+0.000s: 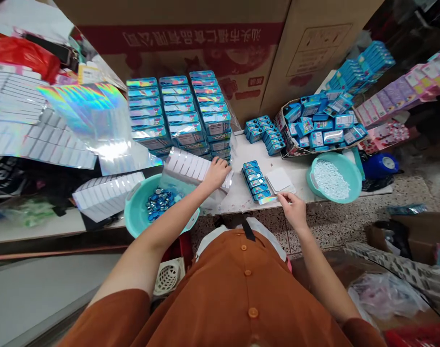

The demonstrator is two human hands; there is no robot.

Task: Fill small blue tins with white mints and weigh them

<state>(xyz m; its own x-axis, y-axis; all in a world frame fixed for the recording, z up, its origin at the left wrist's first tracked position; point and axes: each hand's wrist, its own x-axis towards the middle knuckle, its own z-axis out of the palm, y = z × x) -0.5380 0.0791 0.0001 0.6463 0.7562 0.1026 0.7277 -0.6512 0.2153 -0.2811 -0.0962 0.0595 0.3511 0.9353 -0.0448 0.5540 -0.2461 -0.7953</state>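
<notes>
My left hand [217,173] lies on a clear-wrapped pack of white strips [189,166], its fingers slightly bent and apart. Between thumb and fingers of my right hand [293,208] is a shiny holographic sticker [268,199]. The sticker's far end is over the near end of a short double row of small blue tins [254,177]. Round silvery spots show on some of these tins. Just beyond my right hand, a stack of white square cards [278,180] lies on the table.
Tall stacks of blue boxes [184,130] stand behind my left hand. A turquoise basin [133,212] holds blue and silver pieces; another basin [355,168] holds small white pieces. An open carton [288,153] of blue tins stands back right. Large cardboard boxes [205,58] wall off the back.
</notes>
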